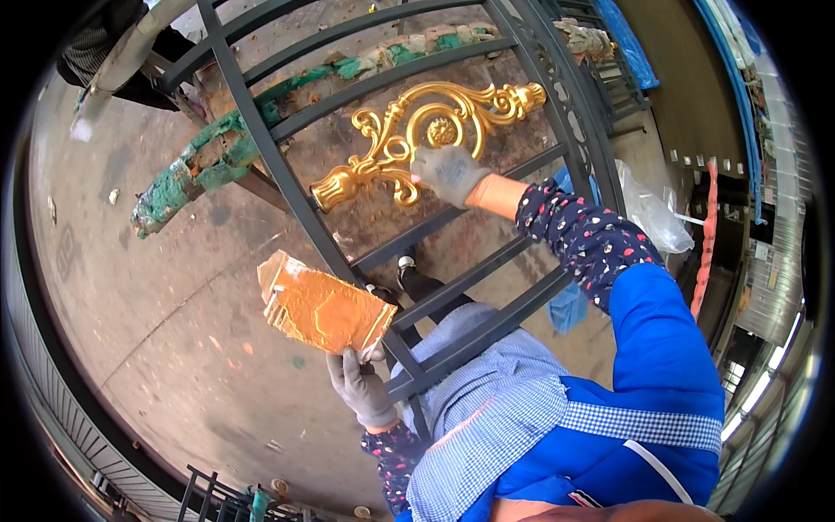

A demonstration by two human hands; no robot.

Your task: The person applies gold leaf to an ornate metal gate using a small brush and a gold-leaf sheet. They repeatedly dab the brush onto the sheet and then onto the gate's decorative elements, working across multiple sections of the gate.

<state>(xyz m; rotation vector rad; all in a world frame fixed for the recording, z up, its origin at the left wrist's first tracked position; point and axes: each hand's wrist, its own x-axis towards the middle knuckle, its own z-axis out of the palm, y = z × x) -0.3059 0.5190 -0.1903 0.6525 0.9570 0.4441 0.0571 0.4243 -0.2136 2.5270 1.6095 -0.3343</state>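
In my left hand [361, 387], wearing a grey glove, is a flat piece of cardboard [326, 306] smeared with wet-looking gold paint. My thumb and fingers pinch its near edge, left of the dark metal frame. My right hand [448, 174], also gloved in grey, rests at the near side of a gold scroll ornament [442, 130] with a flower at its centre. Its fingers are curled together at the scrollwork, and whatever they may hold is hidden. The ornament sits between bars of the dark grey metal frame [335, 106].
A rough support bar wrapped in green material [204, 170] runs under the frame. Clear plastic sheeting [652, 213] hangs at the right, near a blue cloth [567, 306]. A person in dark clothes [130, 52] is at the far left. More metal frames [226, 496] stand at the lower left.
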